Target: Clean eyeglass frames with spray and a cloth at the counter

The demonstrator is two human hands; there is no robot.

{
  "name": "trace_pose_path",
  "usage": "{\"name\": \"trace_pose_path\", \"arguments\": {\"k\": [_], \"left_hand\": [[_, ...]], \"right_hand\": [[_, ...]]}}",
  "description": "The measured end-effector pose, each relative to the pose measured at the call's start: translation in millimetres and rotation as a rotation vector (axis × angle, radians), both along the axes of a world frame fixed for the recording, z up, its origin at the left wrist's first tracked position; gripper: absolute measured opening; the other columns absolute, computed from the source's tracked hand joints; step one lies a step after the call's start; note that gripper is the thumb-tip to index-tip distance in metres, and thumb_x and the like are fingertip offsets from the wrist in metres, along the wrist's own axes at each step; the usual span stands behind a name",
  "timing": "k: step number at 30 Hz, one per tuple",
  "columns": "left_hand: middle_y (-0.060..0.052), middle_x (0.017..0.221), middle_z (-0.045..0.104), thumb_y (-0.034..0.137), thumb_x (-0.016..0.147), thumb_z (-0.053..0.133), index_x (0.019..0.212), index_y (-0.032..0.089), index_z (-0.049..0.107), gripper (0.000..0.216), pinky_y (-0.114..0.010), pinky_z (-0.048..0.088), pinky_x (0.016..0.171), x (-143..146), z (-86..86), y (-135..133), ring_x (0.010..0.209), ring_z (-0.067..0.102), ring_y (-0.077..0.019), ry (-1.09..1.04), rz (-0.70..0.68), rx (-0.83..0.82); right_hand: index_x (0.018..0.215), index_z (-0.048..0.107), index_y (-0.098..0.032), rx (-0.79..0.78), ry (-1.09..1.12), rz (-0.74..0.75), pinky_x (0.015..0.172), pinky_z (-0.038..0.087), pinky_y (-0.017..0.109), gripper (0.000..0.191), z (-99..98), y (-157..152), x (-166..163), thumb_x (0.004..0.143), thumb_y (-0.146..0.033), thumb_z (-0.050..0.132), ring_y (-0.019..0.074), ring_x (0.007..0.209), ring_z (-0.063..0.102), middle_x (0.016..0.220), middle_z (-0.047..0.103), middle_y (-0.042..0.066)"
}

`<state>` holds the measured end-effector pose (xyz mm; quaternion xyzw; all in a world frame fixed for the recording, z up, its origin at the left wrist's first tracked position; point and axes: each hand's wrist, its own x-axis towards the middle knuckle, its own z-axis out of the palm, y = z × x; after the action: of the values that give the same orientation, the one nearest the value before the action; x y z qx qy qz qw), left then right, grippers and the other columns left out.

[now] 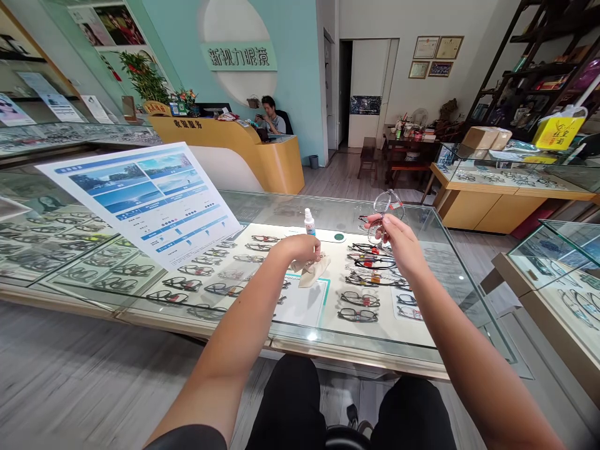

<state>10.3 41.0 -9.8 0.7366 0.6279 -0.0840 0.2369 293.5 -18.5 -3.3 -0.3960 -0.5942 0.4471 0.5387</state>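
left hand [300,249]: low over the counter, fingers closed on a pale cloth [313,274] that hangs down to the glass counter [435,262].
right hand [398,242]: raised above the counter, fingertips pinched on clear glasses [387,206].
spray bottle [309,222]: upright on the glass, just behind the left hand.
printed sheet [145,200]: propped at the left.
desk [262,153]: far back, a person [272,115] seated behind it.

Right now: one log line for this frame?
left hand: gripping cloth | right hand: holding clear glasses raised | spray bottle: upright on glass counter
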Motion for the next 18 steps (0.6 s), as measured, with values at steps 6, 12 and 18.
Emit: {"name": "trace_pose_path", "arguments": {"k": [6,12,18], "left_hand": [[-0.004,0.102,0.08,0.032,0.081,0.075,0.086,0.024,0.073,0.009,-0.03,0.04,0.069,-2.1,4.8,0.8,0.088,0.068,-0.0243,-0.052,-0.066,0.019],[-0.006,0.099,0.077,0.034,0.091,0.063,0.099,0.023,0.066,0.014,-0.032,0.039,0.067,-4.8,2.8,7.3,0.082,0.065,-0.0234,-0.104,-0.03,0.121],[-0.007,0.1,0.078,0.043,0.09,0.066,0.099,0.022,0.069,0.023,-0.031,0.04,0.065,-1.6,-2.6,12.2,0.082,0.067,-0.0228,-0.191,-0.006,0.125]], "right_hand": [[0.114,0.08,-0.029,0.008,-0.018,-0.005,0.07,0.044,0.033,0.038,2.2,-2.4,-1.4,0.105,-0.056,0.056,0.0194,0.081,0.049,0.116,0.078,0.005],[0.116,0.08,-0.029,0.012,-0.041,-0.007,0.071,0.045,0.032,0.038,2.6,-3.4,-2.6,0.106,-0.055,0.054,0.0195,0.083,0.051,0.117,0.078,0.004],[0.115,0.079,-0.028,0.02,-0.043,-0.002,0.07,0.043,0.032,0.039,3.4,-3.8,-3.9,0.106,-0.057,0.053,0.0204,0.083,0.052,0.116,0.078,0.006]]}}
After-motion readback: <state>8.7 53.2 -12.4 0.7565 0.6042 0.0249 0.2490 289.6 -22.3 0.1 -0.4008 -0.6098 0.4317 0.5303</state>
